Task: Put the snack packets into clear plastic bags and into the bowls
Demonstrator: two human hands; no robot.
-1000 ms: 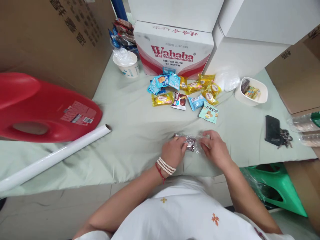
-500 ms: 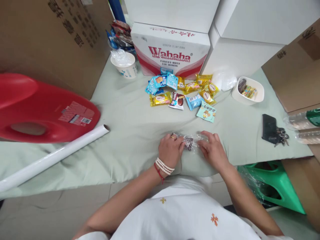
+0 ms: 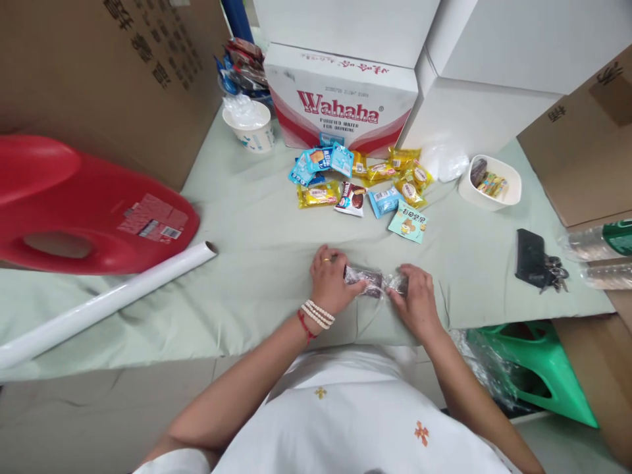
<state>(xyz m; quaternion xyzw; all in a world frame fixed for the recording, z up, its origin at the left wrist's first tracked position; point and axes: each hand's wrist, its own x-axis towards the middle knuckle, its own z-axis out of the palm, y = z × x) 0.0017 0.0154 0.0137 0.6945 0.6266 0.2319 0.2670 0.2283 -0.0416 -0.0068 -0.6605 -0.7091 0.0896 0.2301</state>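
- At the near side of the green-covered desk, the left hand has slipped toward the left end of the dark-brown packet, so more of it shows than half a second ago. Its thumb lies on the packet; I can't tell whether the other fingers grip it or just rest beside it.
- To the packet's right, the right hand has its thumb and fingers closed about the loose end of the clear film. Earlier that film spread wide under parted fingers; now it narrows to a bunched neck, so I'd judge the wrap is being gathered at that end.
- The packet itself lies on the desk between the two hands.
- Farther off, the green nut sachet, the chocolate-pie packet and the yellow-wrapped snacks lie as they did.
- Behind them, the Wahaha water carton stands unchanged at the far side.
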